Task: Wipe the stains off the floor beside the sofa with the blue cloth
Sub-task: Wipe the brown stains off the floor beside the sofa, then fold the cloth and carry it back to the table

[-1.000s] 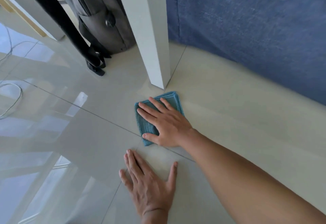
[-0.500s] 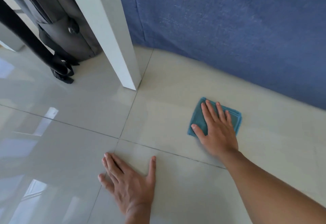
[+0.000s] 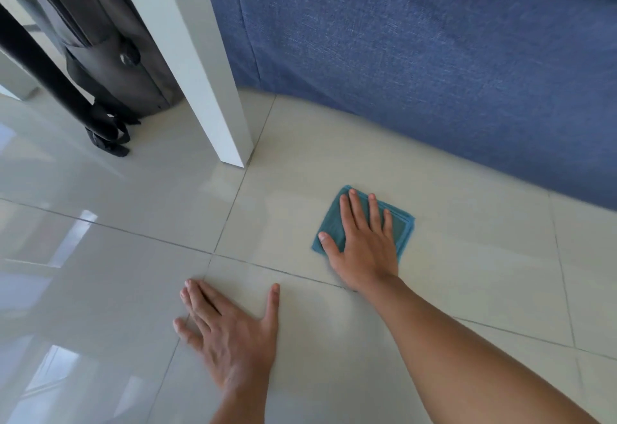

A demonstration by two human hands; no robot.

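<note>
We have our right hand (image 3: 362, 246) flat, fingers straight, pressing the folded blue microfibre cloth (image 3: 334, 223) onto the glossy cream tiled floor (image 3: 467, 256) just in front of the blue fabric sofa (image 3: 417, 56), while our left hand (image 3: 230, 330) lies open farther from the sofa, holding nothing.
</note>
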